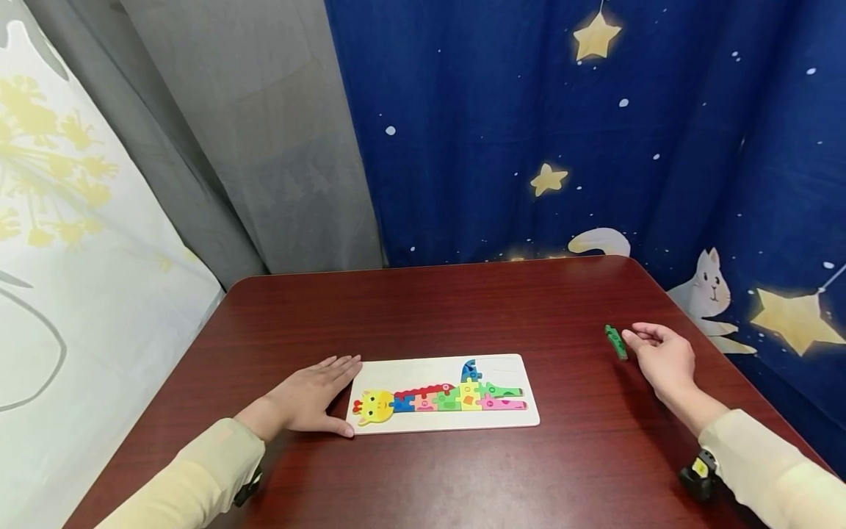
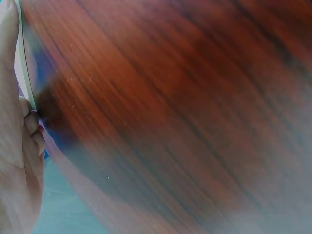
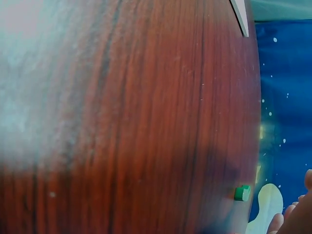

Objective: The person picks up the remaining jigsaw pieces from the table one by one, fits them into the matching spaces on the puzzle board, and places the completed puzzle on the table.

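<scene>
A white puzzle board (image 1: 443, 423) lies flat on the table, with a colourful giraffe of interlocking pieces on it. The yellow giraffe head (image 1: 375, 407) is at the left; green and pink leg pieces are at the right. Beside the upright blue piece (image 1: 471, 370), the board is bare white. My left hand (image 1: 311, 395) rests at the board's left end, fingers straight, fingertips by the upper corner and thumb by the lower one. To the right, a loose green puzzle piece (image 1: 616, 343) lies on the table. My right hand (image 1: 663, 361) is just right of it, fingers loosely bent, apart from it in the right wrist view.
The dark red wooden table (image 1: 423, 312) has rounded far corners. Behind it hang a blue star-patterned curtain (image 1: 476, 132) and a grey curtain (image 1: 284, 147). A white patterned cloth (image 1: 99, 294) hangs along the left side.
</scene>
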### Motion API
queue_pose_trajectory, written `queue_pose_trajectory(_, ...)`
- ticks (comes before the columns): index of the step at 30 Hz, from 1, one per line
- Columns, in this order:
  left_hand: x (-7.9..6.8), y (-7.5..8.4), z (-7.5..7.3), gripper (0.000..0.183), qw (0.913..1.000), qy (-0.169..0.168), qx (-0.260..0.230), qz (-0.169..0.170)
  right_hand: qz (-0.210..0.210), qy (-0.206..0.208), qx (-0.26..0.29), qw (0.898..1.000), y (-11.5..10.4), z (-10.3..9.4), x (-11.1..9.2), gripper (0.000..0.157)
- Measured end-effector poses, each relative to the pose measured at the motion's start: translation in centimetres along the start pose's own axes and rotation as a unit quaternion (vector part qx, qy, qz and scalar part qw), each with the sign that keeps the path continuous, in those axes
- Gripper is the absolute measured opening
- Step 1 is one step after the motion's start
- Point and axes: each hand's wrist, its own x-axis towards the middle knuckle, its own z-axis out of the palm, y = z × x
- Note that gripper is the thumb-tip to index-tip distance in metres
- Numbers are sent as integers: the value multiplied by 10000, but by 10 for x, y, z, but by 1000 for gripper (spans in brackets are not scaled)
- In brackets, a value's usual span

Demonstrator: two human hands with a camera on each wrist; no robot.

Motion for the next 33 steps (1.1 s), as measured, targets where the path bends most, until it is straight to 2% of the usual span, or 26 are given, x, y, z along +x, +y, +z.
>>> queue_pose_trajectory(4, 0, 0, -1, 115, 10000, -17, -15, -15, 9, -95, -44, 9999, 3, 1, -1, 41)
queue_pose_trajectory(10, 2, -1, -1, 115, 10000, -39, -10, -17, -6, -314, -493, 9983, 8, 0, -3, 42)
queue_pose_trajectory(14, 2, -2, -1, 115, 10000, -24, -10, -9, 105, -468, -607, 9970, 11, 0, -4, 44)
queue_pose_trajectory(22, 2, -1, -1, 115, 10000, -38, 7, -13, 244, -660, -599, 9957, 16, 3, -8, 45)
queue_pose_trajectory(33, 2, -1, 1, 115, 10000, -17, -44, 4, 214, -654, -603, 9958, 21, 7, -7, 42)
